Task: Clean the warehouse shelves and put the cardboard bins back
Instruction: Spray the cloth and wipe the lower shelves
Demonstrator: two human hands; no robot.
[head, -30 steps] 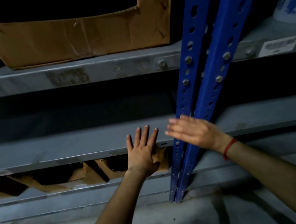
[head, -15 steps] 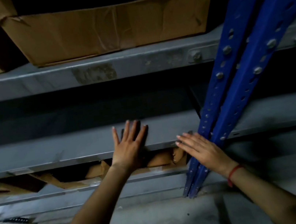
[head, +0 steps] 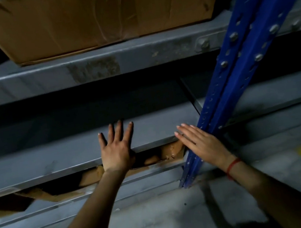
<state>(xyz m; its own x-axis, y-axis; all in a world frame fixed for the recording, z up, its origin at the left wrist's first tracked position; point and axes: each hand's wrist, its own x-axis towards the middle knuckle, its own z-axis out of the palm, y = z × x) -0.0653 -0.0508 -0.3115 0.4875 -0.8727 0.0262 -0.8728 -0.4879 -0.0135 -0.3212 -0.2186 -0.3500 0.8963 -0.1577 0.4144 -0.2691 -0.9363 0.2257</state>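
Against grey shelf [head: 55, 159], left hand [head: 117, 150] and right hand [head: 201, 141] lie flat, holding nothing.

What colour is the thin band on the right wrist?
The thin thread band is red; head view.

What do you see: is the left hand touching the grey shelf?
Touching: the head view shows the left hand flat on the grey shelf, fingers spread.

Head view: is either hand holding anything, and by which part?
Nothing is held: left hand spread flat on the grey shelf; right hand open beside the blue upright.
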